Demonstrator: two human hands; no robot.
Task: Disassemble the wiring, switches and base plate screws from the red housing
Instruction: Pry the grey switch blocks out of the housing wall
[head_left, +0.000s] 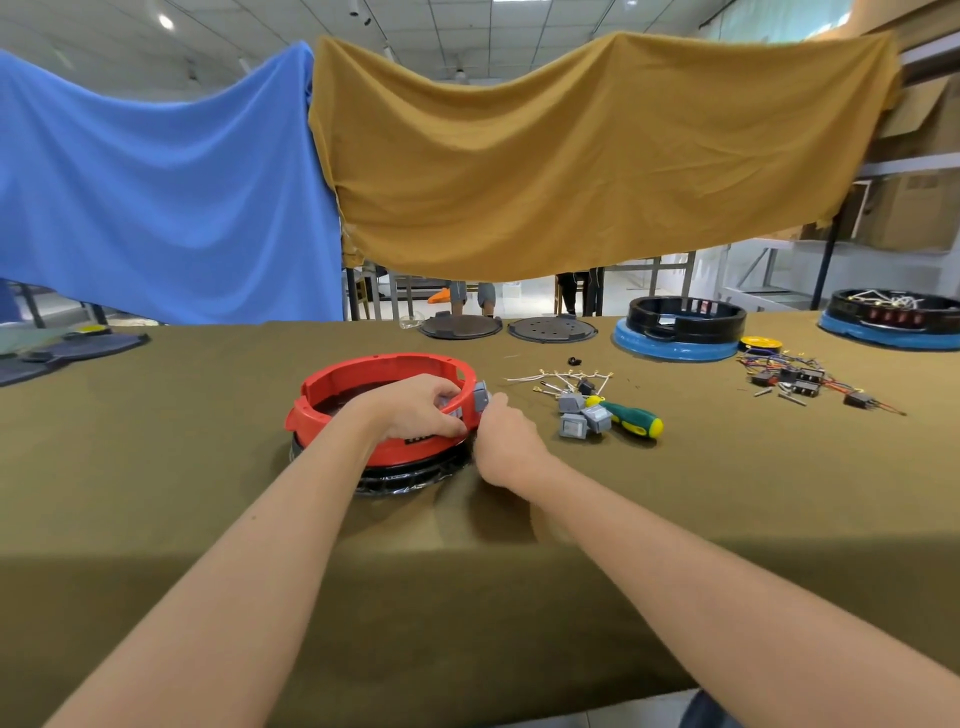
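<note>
Her left hand (421, 410) curls over the red housing (384, 400) rim, pinching a grey switch (454, 413); right hand (506, 436) closes fingertips on another switch (481, 397) outside. Black lettering under the left hand is unreadable.

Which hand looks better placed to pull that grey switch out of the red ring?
Probably the right hand: its fingertips sit at the grey switch outside the red housing. The left hand grips the rim, steadying it.
</note>
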